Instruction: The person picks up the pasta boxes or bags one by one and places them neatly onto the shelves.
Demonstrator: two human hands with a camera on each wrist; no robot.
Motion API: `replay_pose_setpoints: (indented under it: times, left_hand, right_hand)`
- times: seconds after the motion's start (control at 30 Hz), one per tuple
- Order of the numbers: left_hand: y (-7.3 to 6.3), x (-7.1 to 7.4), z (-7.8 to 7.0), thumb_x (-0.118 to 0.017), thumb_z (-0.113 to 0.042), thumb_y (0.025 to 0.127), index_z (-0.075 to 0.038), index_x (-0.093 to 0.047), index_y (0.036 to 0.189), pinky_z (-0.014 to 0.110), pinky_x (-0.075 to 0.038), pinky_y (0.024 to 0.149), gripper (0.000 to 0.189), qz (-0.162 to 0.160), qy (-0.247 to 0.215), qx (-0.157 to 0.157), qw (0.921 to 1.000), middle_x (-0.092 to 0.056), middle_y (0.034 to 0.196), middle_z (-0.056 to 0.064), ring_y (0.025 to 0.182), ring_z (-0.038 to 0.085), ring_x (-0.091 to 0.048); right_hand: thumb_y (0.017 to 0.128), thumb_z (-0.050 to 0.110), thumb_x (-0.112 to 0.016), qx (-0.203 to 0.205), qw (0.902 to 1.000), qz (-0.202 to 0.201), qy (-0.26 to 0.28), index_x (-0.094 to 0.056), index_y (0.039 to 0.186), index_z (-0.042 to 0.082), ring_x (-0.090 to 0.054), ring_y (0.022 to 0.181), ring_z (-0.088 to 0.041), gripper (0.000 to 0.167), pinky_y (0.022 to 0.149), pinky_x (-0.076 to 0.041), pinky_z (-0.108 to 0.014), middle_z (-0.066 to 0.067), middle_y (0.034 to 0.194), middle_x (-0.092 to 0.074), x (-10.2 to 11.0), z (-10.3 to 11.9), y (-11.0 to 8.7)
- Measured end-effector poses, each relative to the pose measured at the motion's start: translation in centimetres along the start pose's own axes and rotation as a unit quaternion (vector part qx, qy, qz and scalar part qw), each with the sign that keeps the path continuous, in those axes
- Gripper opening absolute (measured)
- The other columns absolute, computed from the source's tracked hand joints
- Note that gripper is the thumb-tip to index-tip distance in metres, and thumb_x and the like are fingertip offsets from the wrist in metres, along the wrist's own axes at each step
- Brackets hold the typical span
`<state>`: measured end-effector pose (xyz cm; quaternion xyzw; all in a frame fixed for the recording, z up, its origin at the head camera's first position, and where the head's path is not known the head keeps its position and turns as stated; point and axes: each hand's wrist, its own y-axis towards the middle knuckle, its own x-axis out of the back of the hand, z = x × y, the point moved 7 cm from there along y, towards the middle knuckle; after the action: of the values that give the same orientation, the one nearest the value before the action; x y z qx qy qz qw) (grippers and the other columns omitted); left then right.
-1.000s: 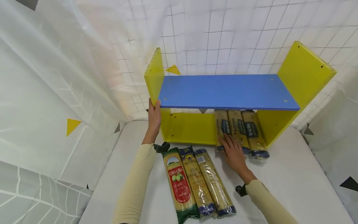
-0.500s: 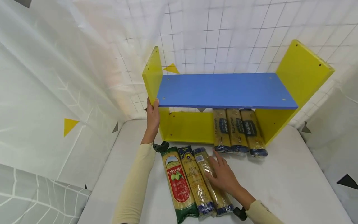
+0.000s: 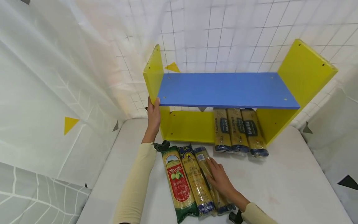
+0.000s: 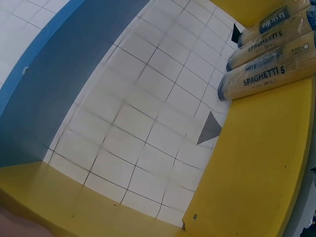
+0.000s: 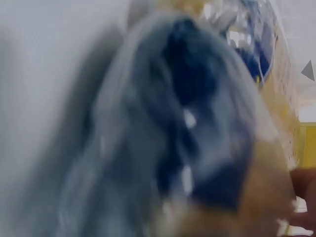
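Note:
My left hand [image 3: 153, 116] grips the left side panel of a yellow-and-blue shelf unit [image 3: 227, 90], thumb at its front edge. On the table, my right hand [image 3: 222, 180] lies over a clear-wrapped spaghetti pack [image 3: 202, 154] with blue ends, its fingers around the pack's sides. The right wrist view shows that pack's blue end [image 5: 207, 98] close up and blurred. Left of it lie a pasta pack with a dark blue top [image 3: 195, 177] and a green-and-red Olivoilà spaghetti pack [image 3: 179, 183]. Three La Sicilia spaghetti packs [image 3: 222, 130] lie side by side at the right of the lower shelf.
The yellow bottom board [image 3: 191, 126] shows bare left of the shelved packs. A blue board [image 3: 227, 88] spans above them. White table [image 3: 282, 183] surrounds the loose packs; a gridded white sheet [image 3: 223, 31] hangs behind the shelf unit.
My right hand has left the leftmost shelved pack and come down and left onto the clear-wrapped spaghetti pack, its fingers closing around it. My left hand keeps its hold on the panel.

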<state>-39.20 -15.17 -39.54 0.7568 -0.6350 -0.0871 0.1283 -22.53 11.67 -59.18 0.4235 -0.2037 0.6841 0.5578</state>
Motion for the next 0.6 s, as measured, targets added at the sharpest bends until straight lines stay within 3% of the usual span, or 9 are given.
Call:
replay_pose_setpoints:
  times: [0.1, 0.23, 0.37, 0.43, 0.53, 0.6]
  left_hand:
    - [0.1, 0.1, 0.0, -0.037, -0.038, 0.112, -0.018, -0.031, 0.154, 0.039, -0.03, 0.101, 0.047, 0.0, 0.003, -0.001, 1.0, -0.044, 0.121, 0.001, 0.112, 0.016, -0.039]
    - [0.1, 0.2, 0.2, -0.037, -0.039, 0.112, -0.019, -0.031, 0.154, 0.043, -0.03, 0.1, 0.047, -0.004, 0.0, 0.005, 1.0, -0.043, 0.116, -0.001, 0.109, 0.017, -0.039]
    - [0.0, 0.2, 0.4, -0.037, -0.038, 0.112, -0.02, -0.029, 0.156, 0.046, -0.031, 0.107, 0.047, 0.0, -0.008, 0.007, 0.9999, -0.045, 0.13, 0.006, 0.117, 0.017, -0.04]
    - [0.0, 0.1, 0.4, -0.037, -0.038, 0.112, -0.02, -0.028, 0.157, 0.045, -0.032, 0.11, 0.048, 0.006, -0.009, 0.005, 0.9999, -0.045, 0.138, 0.009, 0.122, 0.017, -0.04]
    - [0.2, 0.0, 0.2, -0.037, -0.038, 0.112, -0.02, -0.029, 0.156, 0.042, -0.032, 0.108, 0.048, 0.008, -0.003, 0.0, 1.0, -0.044, 0.139, 0.012, 0.121, 0.017, -0.04]
    - [0.2, 0.2, 0.1, -0.037, -0.037, 0.112, -0.019, -0.03, 0.155, 0.04, -0.031, 0.106, 0.047, 0.001, 0.001, -0.002, 1.0, -0.045, 0.137, 0.012, 0.119, 0.017, -0.04]
  right_hand:
    - [0.094, -0.002, -0.067, 0.004, 0.9988, -0.036, 0.033, -0.047, 0.149, -0.006, -0.056, 0.116, -0.045, 0.059, 0.09, -0.05, -0.057, -0.032, 0.15, -0.048, 0.0, 0.1, 0.3]
    - [0.091, -0.004, -0.068, -0.002, 0.997, -0.059, 0.051, -0.051, 0.146, -0.005, -0.059, 0.108, -0.042, 0.057, 0.091, -0.049, -0.058, -0.031, 0.147, -0.052, 0.0, -0.2, 0.5]
    - [0.09, -0.006, -0.069, 0.011, 0.9967, -0.058, 0.055, -0.052, 0.146, -0.005, -0.059, 0.11, -0.044, 0.058, 0.091, -0.048, -0.059, -0.032, 0.147, -0.052, 0.1, -0.6, 0.4]
    - [0.09, -0.009, -0.067, 0.028, 0.9959, -0.062, 0.06, -0.051, 0.146, -0.006, -0.058, 0.119, -0.048, 0.058, 0.093, -0.048, -0.063, -0.033, 0.146, -0.052, 0.5, -0.8, 0.5]
    - [0.09, -0.01, -0.066, 0.033, 0.9958, -0.055, 0.065, -0.046, 0.148, -0.007, -0.057, 0.121, -0.05, 0.062, 0.096, -0.047, -0.066, -0.031, 0.144, -0.055, 1.2, -1.3, 0.8]
    - [0.093, -0.004, -0.066, 0.013, 0.9977, -0.034, 0.057, -0.04, 0.152, -0.006, -0.056, 0.124, -0.051, 0.065, 0.099, -0.047, -0.066, -0.031, 0.145, -0.054, 1.2, -1.9, 1.1]
